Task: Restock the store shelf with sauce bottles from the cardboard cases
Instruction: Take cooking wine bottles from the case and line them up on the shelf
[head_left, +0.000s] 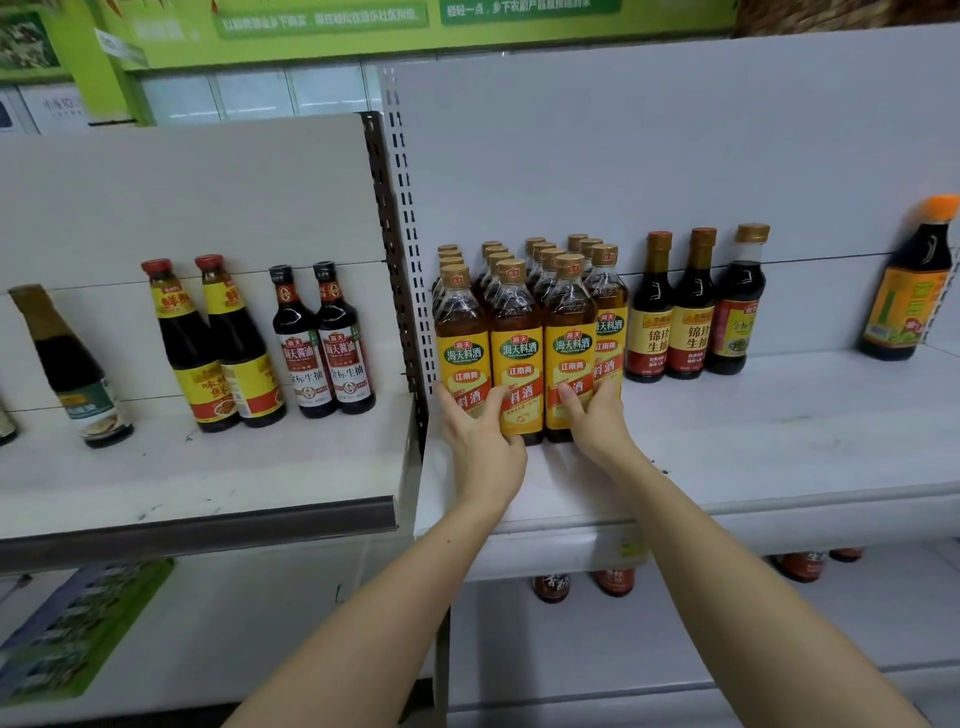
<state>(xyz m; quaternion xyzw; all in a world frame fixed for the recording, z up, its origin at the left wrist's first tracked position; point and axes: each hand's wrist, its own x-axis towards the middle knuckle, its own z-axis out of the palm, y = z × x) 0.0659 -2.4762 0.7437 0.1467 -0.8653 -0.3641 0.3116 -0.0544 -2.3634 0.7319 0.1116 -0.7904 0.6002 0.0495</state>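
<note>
Four rows of amber cooking-wine bottles with yellow labels and gold caps already stand on the white metal shelf, left hand and right hand curled round the front ones; shelf beyond the right hand looks largely unfilled, cases unseen.

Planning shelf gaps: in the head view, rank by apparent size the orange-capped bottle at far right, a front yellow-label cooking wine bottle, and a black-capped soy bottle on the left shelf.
1. Front cooking wine bottle, though nearest.
2. Orange-capped bottle, edge distortion makes this unsure.
3. Black-capped soy bottle.
</note>
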